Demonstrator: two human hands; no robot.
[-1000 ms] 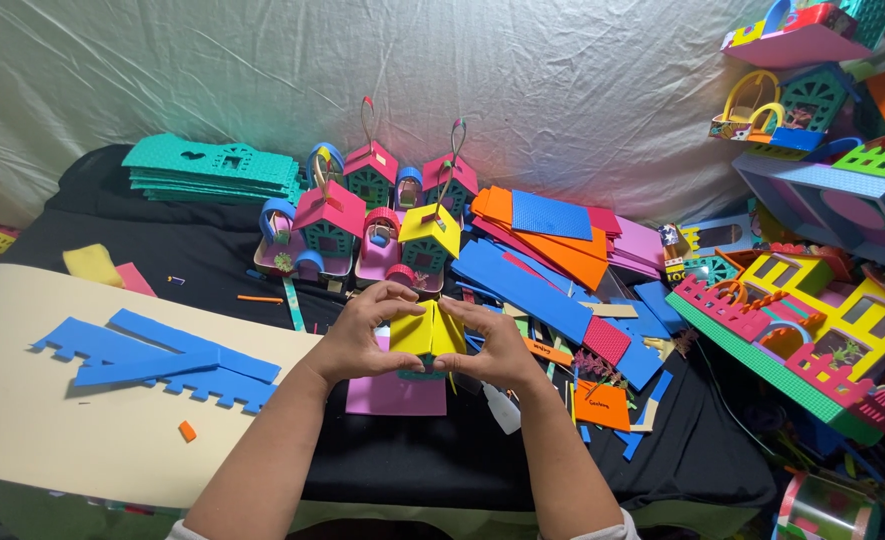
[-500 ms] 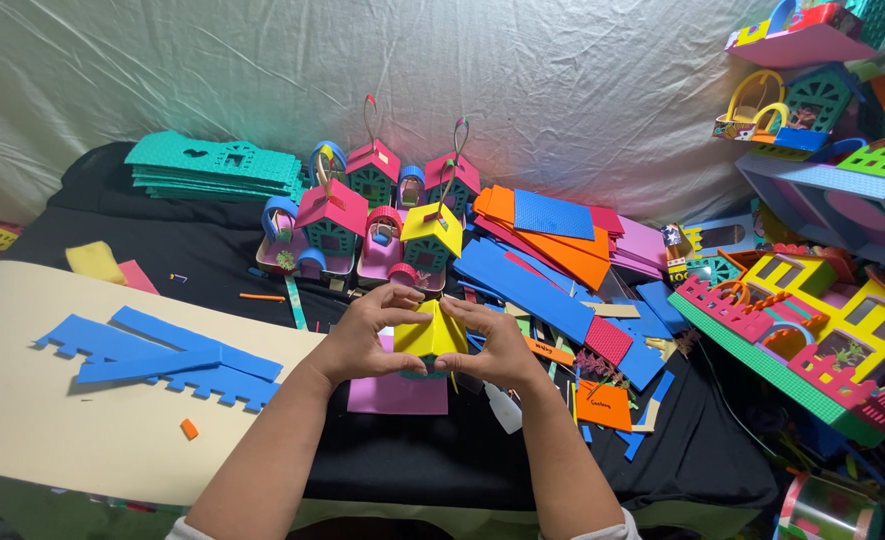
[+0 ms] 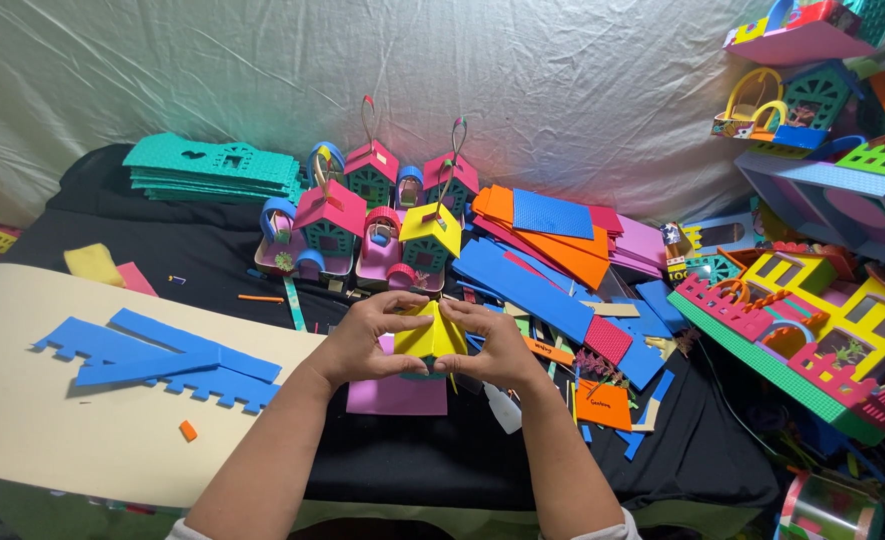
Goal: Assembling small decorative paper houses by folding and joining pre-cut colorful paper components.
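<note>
Both hands, the left hand (image 3: 357,342) and right hand (image 3: 492,345), remain clasped around a yellow foam roof (image 3: 428,335), now lowered slightly over the pink sheet (image 3: 394,392).

Black cloth (image 3: 442,460) covers the table. Cream board (image 3: 52,430), lower left of frame, carries blue foam fence strips (image 3: 157,362) and a small orange scrap (image 3: 188,431). Teal sheet stack (image 3: 212,167), upper left. Small foam houses (image 3: 372,225), centre. Orange and blue sheets (image 3: 547,235) right of centre. Large yellow-and-pink house (image 3: 812,330), right edge.
</note>
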